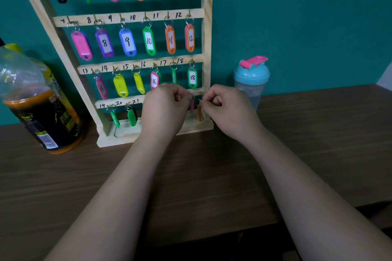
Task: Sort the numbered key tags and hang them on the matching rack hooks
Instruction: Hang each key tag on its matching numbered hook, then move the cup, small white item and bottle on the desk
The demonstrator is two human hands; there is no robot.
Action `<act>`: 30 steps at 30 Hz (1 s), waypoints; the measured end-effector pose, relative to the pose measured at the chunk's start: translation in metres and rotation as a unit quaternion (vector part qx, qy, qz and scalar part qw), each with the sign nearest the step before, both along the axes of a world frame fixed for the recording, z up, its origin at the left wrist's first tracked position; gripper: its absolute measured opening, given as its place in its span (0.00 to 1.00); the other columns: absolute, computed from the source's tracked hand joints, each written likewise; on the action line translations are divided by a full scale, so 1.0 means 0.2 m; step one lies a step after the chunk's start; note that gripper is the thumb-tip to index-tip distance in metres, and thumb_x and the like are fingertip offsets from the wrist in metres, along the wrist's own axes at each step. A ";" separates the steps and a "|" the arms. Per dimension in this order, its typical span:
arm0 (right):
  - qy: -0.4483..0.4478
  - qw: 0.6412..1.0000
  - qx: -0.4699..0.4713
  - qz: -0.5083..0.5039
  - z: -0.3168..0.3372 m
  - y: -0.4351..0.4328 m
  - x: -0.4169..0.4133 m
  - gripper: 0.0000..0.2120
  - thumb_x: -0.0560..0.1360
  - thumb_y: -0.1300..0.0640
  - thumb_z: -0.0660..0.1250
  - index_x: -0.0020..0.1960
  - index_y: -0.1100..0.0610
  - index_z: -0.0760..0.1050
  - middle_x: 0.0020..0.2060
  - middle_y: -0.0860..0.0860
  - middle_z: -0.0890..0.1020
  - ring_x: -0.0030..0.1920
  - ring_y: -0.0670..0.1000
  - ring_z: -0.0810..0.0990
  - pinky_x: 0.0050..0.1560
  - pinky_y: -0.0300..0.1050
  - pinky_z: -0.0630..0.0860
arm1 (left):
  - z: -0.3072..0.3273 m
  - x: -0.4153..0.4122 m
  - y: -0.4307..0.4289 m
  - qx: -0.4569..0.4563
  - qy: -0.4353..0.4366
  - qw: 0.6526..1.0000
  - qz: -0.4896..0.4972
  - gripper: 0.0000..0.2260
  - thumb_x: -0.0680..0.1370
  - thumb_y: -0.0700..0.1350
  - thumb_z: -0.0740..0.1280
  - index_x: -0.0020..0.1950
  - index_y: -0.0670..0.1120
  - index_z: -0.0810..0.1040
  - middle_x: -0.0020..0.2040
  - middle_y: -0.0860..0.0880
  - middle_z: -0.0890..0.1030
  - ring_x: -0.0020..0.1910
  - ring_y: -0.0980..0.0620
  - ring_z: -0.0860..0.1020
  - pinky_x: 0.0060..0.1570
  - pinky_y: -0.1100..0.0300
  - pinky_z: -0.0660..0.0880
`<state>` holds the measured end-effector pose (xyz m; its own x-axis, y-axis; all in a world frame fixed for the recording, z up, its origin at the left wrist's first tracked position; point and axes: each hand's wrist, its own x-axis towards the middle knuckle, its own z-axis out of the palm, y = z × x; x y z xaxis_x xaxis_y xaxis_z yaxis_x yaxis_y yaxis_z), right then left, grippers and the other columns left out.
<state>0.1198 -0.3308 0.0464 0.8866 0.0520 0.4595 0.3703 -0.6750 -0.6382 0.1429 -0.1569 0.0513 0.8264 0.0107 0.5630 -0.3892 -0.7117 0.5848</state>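
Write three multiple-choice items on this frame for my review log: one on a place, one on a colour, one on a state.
1. Where does the shaker bottle stand relative to the key rack?
A. left of it
B. right of it
C. on top of it

2. What colour is key tag 10?
A. orange
B. yellow
C. green

3. What are the left hand and right hand doing?
A. pinching tags low on the rack
B. lying flat, palms down
C. gripping the shaker bottle

Key: 1 B, it stands past the rack's right post; 2 C, its frame is green; 3 A, the left hand pinches at a pink tag, the right hand at an orange tag.
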 end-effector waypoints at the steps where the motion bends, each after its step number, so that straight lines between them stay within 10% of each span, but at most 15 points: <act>1: -0.003 1.000 0.000 -0.001 0.00 0.01 0.01 0.03 0.81 0.52 0.72 0.48 0.48 0.81 0.34 0.44 0.81 0.38 0.42 0.80 0.38 0.39 0.74 | 0.00 0.00 0.00 0.009 -0.002 1.000 0.002 0.05 0.77 0.47 0.74 0.41 0.52 0.87 0.36 0.53 0.81 0.36 0.54 0.79 0.38 0.57 0.75; 30: -0.031 0.996 0.009 -0.081 -0.08 -0.10 -0.04 0.04 0.81 0.54 0.72 0.47 0.52 0.81 0.34 0.45 0.82 0.37 0.43 0.81 0.38 0.43 0.77 | -0.11 -0.16 0.16 0.027 0.043 0.998 -0.033 0.03 0.76 0.48 0.76 0.43 0.52 0.84 0.32 0.54 0.79 0.36 0.58 0.78 0.34 0.69 0.68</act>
